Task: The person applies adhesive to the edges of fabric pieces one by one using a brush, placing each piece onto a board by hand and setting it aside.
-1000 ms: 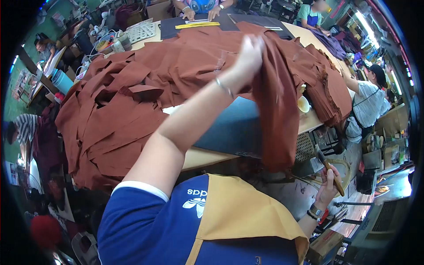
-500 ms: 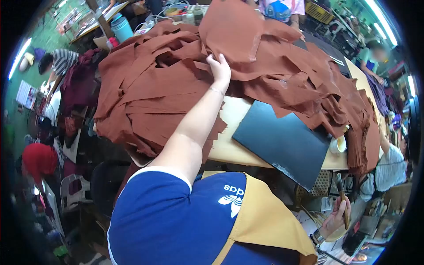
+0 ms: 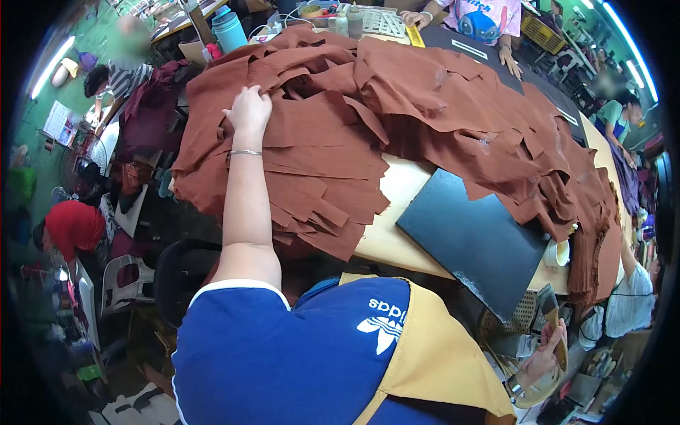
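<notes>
My left hand (image 3: 249, 110) rests on the left pile of reddish-brown sheets (image 3: 312, 134), near its far side. Its thumb points left and its fingers are spread over the top piece, so the hand is open. Low at the right, off the table edge, my right hand (image 3: 544, 356) is closed around the wooden handle of a flat brush (image 3: 549, 309), whose broad dark end points up. More reddish-brown pieces (image 3: 460, 106) lie heaped across the table to the right. A dark flat board (image 3: 474, 237) sticks out over the near table edge, partly under that heap.
Beside the board stands a small white cup (image 3: 557, 253). At the back are a blue bottle (image 3: 228, 30) and squeeze bottles (image 3: 355, 21). Across the table a person in a pink shirt (image 3: 489, 18) has both hands at a dark surface. A black chair (image 3: 180, 280) stands at left.
My left hand has moved left from a raised brown piece to the left pile. That piece is no longer held up. The brush in my right hand has turned, showing its broad side.
</notes>
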`<action>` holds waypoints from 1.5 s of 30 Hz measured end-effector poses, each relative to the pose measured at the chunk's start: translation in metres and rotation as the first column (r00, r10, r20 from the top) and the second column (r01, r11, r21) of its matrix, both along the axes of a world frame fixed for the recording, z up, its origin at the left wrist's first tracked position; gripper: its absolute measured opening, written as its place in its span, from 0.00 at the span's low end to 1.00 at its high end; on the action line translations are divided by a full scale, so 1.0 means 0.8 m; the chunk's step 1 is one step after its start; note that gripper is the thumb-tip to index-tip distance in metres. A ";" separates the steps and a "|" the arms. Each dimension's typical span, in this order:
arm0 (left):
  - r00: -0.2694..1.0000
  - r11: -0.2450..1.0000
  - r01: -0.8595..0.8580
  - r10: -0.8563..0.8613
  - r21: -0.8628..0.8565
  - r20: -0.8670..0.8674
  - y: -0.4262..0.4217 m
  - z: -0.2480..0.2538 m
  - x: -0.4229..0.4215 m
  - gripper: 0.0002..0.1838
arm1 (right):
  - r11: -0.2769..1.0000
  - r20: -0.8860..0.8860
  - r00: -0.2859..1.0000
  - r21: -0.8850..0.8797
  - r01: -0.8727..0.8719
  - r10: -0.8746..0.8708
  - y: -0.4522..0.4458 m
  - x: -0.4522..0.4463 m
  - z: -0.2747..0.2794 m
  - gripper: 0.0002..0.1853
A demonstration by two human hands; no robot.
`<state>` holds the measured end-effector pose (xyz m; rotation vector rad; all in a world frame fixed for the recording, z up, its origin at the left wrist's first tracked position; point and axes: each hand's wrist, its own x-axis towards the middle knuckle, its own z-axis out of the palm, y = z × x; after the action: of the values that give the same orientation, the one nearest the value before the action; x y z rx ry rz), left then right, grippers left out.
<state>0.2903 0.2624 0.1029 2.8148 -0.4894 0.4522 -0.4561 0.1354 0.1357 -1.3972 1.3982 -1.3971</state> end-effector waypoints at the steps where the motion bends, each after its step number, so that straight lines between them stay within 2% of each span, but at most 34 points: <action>1: 0.998 0.999 0.022 -0.025 -0.039 -0.058 0.002 0.006 0.004 0.22 | 1.000 -0.002 1.000 0.006 0.002 -0.002 0.000 0.005 0.001 0.18; 2: 0.992 0.996 0.042 -0.051 -0.078 -0.116 0.004 0.009 0.005 0.20 | 1.000 -0.005 1.000 -0.015 0.007 -0.007 -0.001 0.008 0.000 0.18; 3: 0.994 0.984 0.064 -0.047 -0.164 0.103 0.001 -0.010 0.007 0.18 | 0.999 -0.009 1.000 -0.036 0.012 -0.012 -0.002 0.010 -0.002 0.18; 6: 0.972 0.863 0.228 -0.175 -0.450 0.156 -0.033 0.019 -0.054 0.17 | 0.998 -0.042 0.999 -0.054 0.028 -0.031 -0.002 0.010 -0.004 0.17; 8: 0.865 0.583 0.501 -0.360 -0.640 0.349 -0.078 0.008 -0.091 0.18 | 0.997 -0.124 0.992 -0.077 0.017 -0.026 -0.003 0.006 -0.003 0.17; 9: 0.849 0.550 0.467 -0.496 -0.692 0.179 -0.096 0.022 -0.130 0.18 | 0.995 -0.192 0.981 -0.098 0.002 -0.021 -0.003 0.002 -0.002 0.17; 10: 0.780 0.524 0.425 -0.625 -0.738 0.006 -0.114 0.034 -0.178 0.18 | 0.993 -0.261 0.965 -0.117 -0.006 -0.025 0.001 0.008 0.007 0.16; 11: 0.637 0.289 0.425 -0.769 -0.858 0.056 -0.141 0.020 -0.220 0.18 | 0.973 -0.244 0.955 -0.194 0.124 -0.170 0.001 0.024 0.005 0.17; 12: 0.468 0.045 0.355 -0.873 -0.934 0.136 -0.167 0.005 -0.267 0.19 | 0.979 -0.169 0.974 -0.163 0.124 -0.151 0.000 0.026 0.004 0.17; 14: 0.169 -0.084 0.190 -0.979 -0.978 0.117 -0.184 0.007 -0.373 0.21 | 0.983 -0.047 0.991 -0.140 0.121 -0.129 0.006 0.014 0.000 0.18; 15: -0.092 -0.071 0.311 -0.995 -0.948 0.045 -0.183 0.000 -0.413 0.22 | 0.983 0.000 0.993 -0.146 0.114 -0.115 0.010 0.010 0.000 0.18; 16: -0.334 -0.103 0.431 -0.941 -0.896 -0.053 -0.176 -0.005 -0.445 0.23 | 0.980 0.019 0.996 -0.178 0.089 -0.087 0.013 0.014 0.000 0.18; 18: -0.509 -0.266 0.639 -0.850 -0.722 -0.137 -0.149 -0.001 -0.490 0.32 | 0.970 -0.006 0.989 -0.198 0.144 -0.148 0.016 0.012 -0.005 0.18; 19: -0.509 -0.321 0.727 -0.846 -0.607 -0.162 -0.145 -0.003 -0.495 0.37 | 0.965 -0.016 0.986 -0.210 0.159 -0.167 0.018 0.011 -0.004 0.17; 22: -0.369 -0.322 0.876 -0.927 -0.360 -0.069 -0.149 0.004 -0.454 0.33 | 0.961 -0.112 0.971 -0.208 0.184 -0.210 0.028 0.000 -0.011 0.13; 24: -0.124 -0.156 0.949 -0.984 -0.275 0.132 -0.148 0.008 -0.394 0.27 | 0.955 -0.134 0.961 -0.208 0.210 -0.241 0.037 -0.008 -0.020 0.11; 26: 0.161 0.117 0.971 -0.964 -0.209 0.212 -0.144 0.019 -0.313 0.24 | 0.955 -0.154 0.955 -0.198 0.222 -0.254 0.042 -0.015 -0.028 0.12; 27: 0.412 0.384 0.911 -0.859 -0.151 0.303 -0.139 0.014 -0.270 0.24 | 0.957 -0.167 0.952 -0.186 0.224 -0.256 0.045 -0.019 -0.031 0.12; 28: 0.654 0.632 0.757 -0.724 -0.169 0.220 -0.131 0.007 -0.213 0.28 | 0.959 -0.179 0.951 -0.176 0.222 -0.253 0.046 -0.025 -0.034 0.13; 29: 0.808 0.842 0.536 -0.487 -0.069 0.333 -0.119 -0.016 -0.153 0.33 | 0.967 -0.192 0.952 -0.141 0.212 -0.237 0.045 -0.035 -0.037 0.13; 30: 0.937 0.948 0.306 -0.284 -0.087 0.204 -0.100 -0.034 -0.090 0.40 | 0.970 -0.200 0.954 -0.143 0.195 -0.222 0.042 -0.036 -0.038 0.12; 31: 0.990 0.991 0.102 -0.092 -0.086 0.107 -0.082 -0.042 -0.044 0.45 | 0.973 -0.208 0.956 -0.147 0.180 -0.209 0.038 -0.035 -0.038 0.12; 32: 1.000 0.996 -0.005 0.005 -0.093 0.000 -0.063 -0.035 -0.020 0.49 | 0.974 -0.220 0.955 -0.152 0.170 -0.201 0.033 -0.034 -0.039 0.12; 34: 0.992 0.984 -0.126 0.127 -0.123 0.004 -0.040 -0.023 -0.004 0.46 | 0.978 -0.171 0.975 -0.175 0.113 -0.143 0.022 -0.019 -0.037 0.10; 37: 0.975 0.994 0.020 -0.043 -0.107 -0.219 -0.014 0.014 0.002 0.40 | 0.980 -0.247 0.963 -0.191 0.060 -0.107 0.013 0.013 -0.019 0.07; 38: 0.965 0.974 0.098 -0.143 -0.203 -0.218 -0.008 0.004 0.022 0.37 | 0.980 -0.276 0.957 -0.196 0.032 -0.087 0.010 0.022 -0.016 0.07; 39: 0.948 0.939 0.174 -0.242 -0.297 -0.207 -0.003 -0.013 0.052 0.34 | 0.980 -0.306 0.950 -0.199 0.006 -0.068 0.006 0.029 -0.014 0.08; 40: 0.922 0.887 0.249 -0.341 -0.390 -0.186 -0.007 -0.003 0.044 0.31 | 0.979 -0.336 0.940 -0.204 -0.017 -0.053 0.002 0.037 -0.011 0.08; 41: 0.945 0.851 0.269 -0.324 -0.452 -0.047 -0.016 -0.001 0.030 0.25 | 0.979 -0.315 0.948 -0.204 -0.016 -0.051 0.000 0.049 -0.006 0.07; 43: 0.868 0.667 0.449 -0.484 -0.594 0.113 -0.044 0.016 -0.021 0.19 | 0.942 -0.315 0.948 -0.301 -0.147 0.048 -0.010 0.072 -0.002 0.07; 44: 0.808 0.544 0.531 -0.556 -0.650 0.195 -0.065 0.023 -0.055 0.16 | 0.926 -0.367 0.926 -0.314 -0.211 0.087 -0.011 0.089 0.004 0.11; 45: 0.689 0.443 0.644 -0.690 -0.624 0.221 -0.086 0.040 -0.109 0.14 | 0.896 -0.482 0.870 -0.335 -0.294 0.105 -0.012 0.106 0.014 0.15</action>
<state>0.2029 0.1936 0.1346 1.7198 -1.1138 0.2657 -0.3713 0.1259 0.1467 -2.1901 1.2216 -1.3107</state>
